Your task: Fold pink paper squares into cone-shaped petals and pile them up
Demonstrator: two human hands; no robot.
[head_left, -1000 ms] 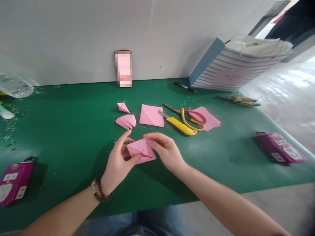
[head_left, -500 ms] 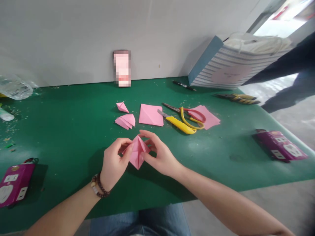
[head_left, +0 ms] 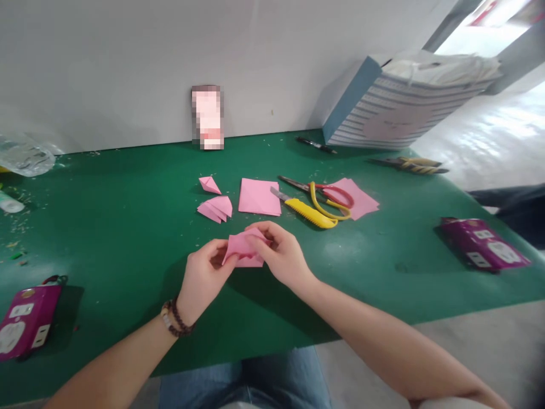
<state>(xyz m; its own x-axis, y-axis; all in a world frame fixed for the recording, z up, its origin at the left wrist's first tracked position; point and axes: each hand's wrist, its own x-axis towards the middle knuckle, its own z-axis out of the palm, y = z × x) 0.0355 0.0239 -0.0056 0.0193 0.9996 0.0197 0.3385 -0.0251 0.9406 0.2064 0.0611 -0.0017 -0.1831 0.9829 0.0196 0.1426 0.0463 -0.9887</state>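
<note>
A partly folded pink paper (head_left: 244, 245) is held above the green table between my two hands. My left hand (head_left: 207, 271) pinches its left edge, and my right hand (head_left: 284, 254) grips its right side with the thumb on top. Just beyond lie some folded pink pieces (head_left: 216, 208) and one small pointed folded piece (head_left: 209, 184). To their right is a stack of pink squares (head_left: 259, 197), touched by the blade of a yellow cutter (head_left: 310, 213). Scissors (head_left: 327, 196) with red and yellow handles rest partly over more pink sheets (head_left: 355, 199).
Against the wall stands a phone (head_left: 208, 116) with a blurred screen. A pen (head_left: 316, 145), a striped paper bag (head_left: 400, 111) and pliers (head_left: 409, 165) are at the back right. Purple power sockets sit left (head_left: 29, 321) and right (head_left: 483, 244). A person's dark-clothed leg (head_left: 522, 210) shows at the right.
The pink paper has turned from an upright diamond to a wider, sideways shape, with both hands shifted slightly right. The person at the right edge has moved lower in view.
</note>
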